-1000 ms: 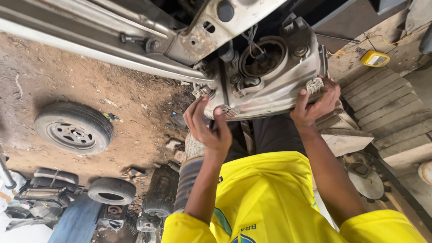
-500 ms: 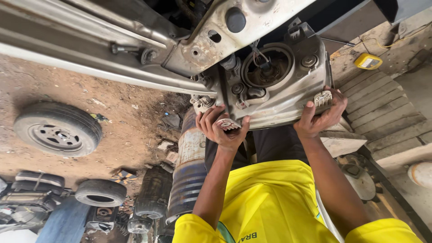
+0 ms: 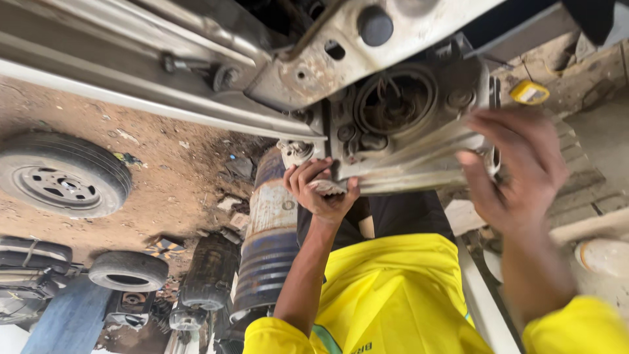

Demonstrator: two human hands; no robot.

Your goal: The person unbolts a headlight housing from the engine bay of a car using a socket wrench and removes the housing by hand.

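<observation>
Since the earlier frame the right hand (image 3: pixel 517 170) has lifted off the grey metal housing (image 3: pixel 406 124) and hangs blurred before it, fingers spread, while the left hand (image 3: pixel 321 190) curls closed around the housing's lower left corner beneath the car frame (image 3: pixel 196 98).

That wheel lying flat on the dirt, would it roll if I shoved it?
Probably not: the wheel lies flat on its side on the dirt ground, so it would likely scrape rather than roll. With a metal rim inside the tyre, it is probably heavy.
</observation>
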